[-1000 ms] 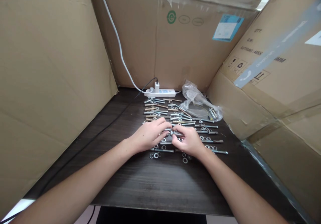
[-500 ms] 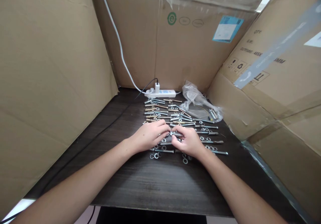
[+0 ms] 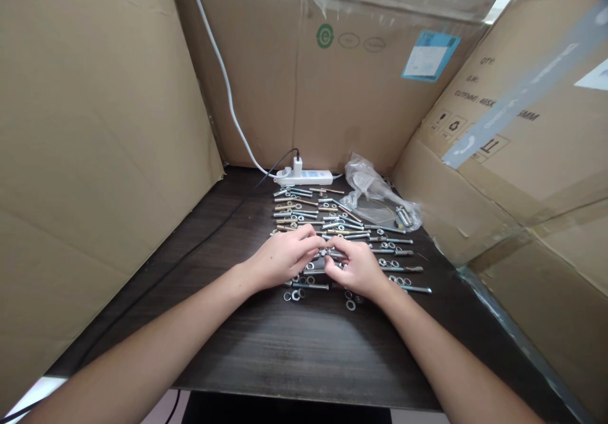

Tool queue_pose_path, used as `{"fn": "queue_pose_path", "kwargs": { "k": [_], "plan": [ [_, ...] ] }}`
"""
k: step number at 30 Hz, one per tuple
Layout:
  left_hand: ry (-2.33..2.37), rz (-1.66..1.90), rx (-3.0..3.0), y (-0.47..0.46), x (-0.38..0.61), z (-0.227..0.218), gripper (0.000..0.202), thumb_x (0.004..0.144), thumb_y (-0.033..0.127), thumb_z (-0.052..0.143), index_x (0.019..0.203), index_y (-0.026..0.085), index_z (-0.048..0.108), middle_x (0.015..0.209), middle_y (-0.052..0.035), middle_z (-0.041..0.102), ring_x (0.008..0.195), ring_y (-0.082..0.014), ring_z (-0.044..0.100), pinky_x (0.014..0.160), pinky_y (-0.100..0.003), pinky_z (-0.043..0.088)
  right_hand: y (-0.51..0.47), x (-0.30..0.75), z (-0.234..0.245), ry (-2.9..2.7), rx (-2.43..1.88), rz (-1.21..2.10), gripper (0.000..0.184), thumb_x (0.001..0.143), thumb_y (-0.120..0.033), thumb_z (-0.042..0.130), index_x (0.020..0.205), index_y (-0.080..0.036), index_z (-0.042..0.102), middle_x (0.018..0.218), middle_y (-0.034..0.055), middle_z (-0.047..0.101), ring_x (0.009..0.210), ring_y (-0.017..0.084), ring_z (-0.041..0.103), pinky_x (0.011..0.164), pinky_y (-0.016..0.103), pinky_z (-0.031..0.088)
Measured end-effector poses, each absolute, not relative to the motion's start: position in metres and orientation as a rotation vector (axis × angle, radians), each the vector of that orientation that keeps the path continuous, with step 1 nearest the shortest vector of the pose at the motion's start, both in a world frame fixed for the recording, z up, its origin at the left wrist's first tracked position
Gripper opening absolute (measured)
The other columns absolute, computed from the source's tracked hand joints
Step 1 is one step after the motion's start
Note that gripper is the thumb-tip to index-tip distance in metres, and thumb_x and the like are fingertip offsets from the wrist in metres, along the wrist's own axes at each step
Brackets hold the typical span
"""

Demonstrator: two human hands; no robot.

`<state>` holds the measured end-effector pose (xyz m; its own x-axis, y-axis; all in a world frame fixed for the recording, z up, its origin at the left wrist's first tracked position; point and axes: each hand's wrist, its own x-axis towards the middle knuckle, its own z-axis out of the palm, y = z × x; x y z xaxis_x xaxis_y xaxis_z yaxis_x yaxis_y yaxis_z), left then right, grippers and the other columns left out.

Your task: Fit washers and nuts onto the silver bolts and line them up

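Note:
My right hand pinches a metal bolt between thumb and fingers, holding it roughly level above the table. On the bolt's left end sits a hex nut, with what look like washers beside it. The fingers of my left hand are curled closed against that nut from the left. Both hands nearly touch at the fingertips, over rows of loose bolts, nuts and washers. Part of these rows is hidden beneath my hands.
A white power strip with a plugged-in charger stands at the back. Right of it lies a clear plastic bag with metal parts. A black cable crosses the dark table. Cardboard walls enclose three sides.
The left index finger has shifted slightly right over the nut, towards the right hand's fingertips. The nut looks turned a little. The right hand stays in place with the bolt.

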<state>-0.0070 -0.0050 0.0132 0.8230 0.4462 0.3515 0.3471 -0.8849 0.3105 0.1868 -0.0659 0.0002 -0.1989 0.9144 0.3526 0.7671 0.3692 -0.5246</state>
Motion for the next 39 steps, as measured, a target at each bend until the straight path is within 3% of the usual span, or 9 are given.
{"fn": "queue_pose_path", "kwargs": {
  "k": [14, 21, 32, 36, 39],
  "plan": [
    [0.655, 0.526, 2.739, -0.0037, -0.005, 0.0139, 0.022, 0.096, 0.027, 0.036, 0.094, 0.018, 0.056, 0.091, -0.0012, 0.059, 0.081, -0.0134, 0.057, 0.07, -0.024, 0.044, -0.067, 0.1857, 0.0012, -1.993, -1.394, 0.281, 0.013, 0.076, -0.025, 0.054, 0.085, -0.019, 0.061, 0.065, -0.0017, 0.063, 0.049, 0.009, 0.051, 0.051, 0.02, 0.039],
    [0.647, 0.624, 2.752, -0.0045, -0.0071, 0.0128, 0.024, 0.094, 0.025, 0.039, 0.114, 0.025, 0.054, 0.098, -0.0014, 0.055, 0.078, -0.0121, 0.056, 0.065, -0.023, 0.044, -0.067, 0.1856, 0.0022, -1.981, -1.383, 0.3, 0.016, 0.075, -0.024, 0.055, 0.088, -0.019, 0.062, 0.068, -0.0008, 0.065, 0.051, 0.01, 0.053, 0.052, 0.02, 0.04],
    [0.637, 0.612, 2.719, -0.0039, -0.0058, 0.0132, 0.021, 0.095, 0.027, 0.039, 0.103, 0.02, 0.057, 0.094, -0.002, 0.061, 0.08, -0.0127, 0.059, 0.068, -0.023, 0.044, -0.0672, 0.1858, 0.0018, -1.981, -1.413, 0.275, 0.015, 0.075, -0.026, 0.055, 0.086, -0.019, 0.062, 0.064, -0.0018, 0.062, 0.048, 0.01, 0.051, 0.051, 0.02, 0.038],
    [0.655, 0.538, 2.741, -0.0039, -0.0055, 0.0149, 0.025, 0.096, 0.03, 0.037, 0.091, 0.019, 0.059, 0.086, -0.0006, 0.062, 0.079, -0.0131, 0.059, 0.069, -0.023, 0.043, -0.0669, 0.1862, 0.0017, -1.974, -1.423, 0.285, 0.012, 0.075, -0.026, 0.055, 0.084, -0.019, 0.061, 0.064, -0.0019, 0.061, 0.05, 0.01, 0.052, 0.052, 0.02, 0.039],
    [0.682, 0.549, 2.743, -0.0041, -0.0056, 0.0163, 0.023, 0.096, 0.031, 0.038, 0.096, 0.02, 0.058, 0.09, -0.0005, 0.062, 0.081, -0.0134, 0.059, 0.069, -0.023, 0.043, -0.0666, 0.1863, 0.0018, -1.965, -1.419, 0.282, 0.012, 0.075, -0.025, 0.054, 0.083, -0.019, 0.06, 0.062, -0.0021, 0.061, 0.048, 0.01, 0.051, 0.052, 0.02, 0.04]
  ]
}}
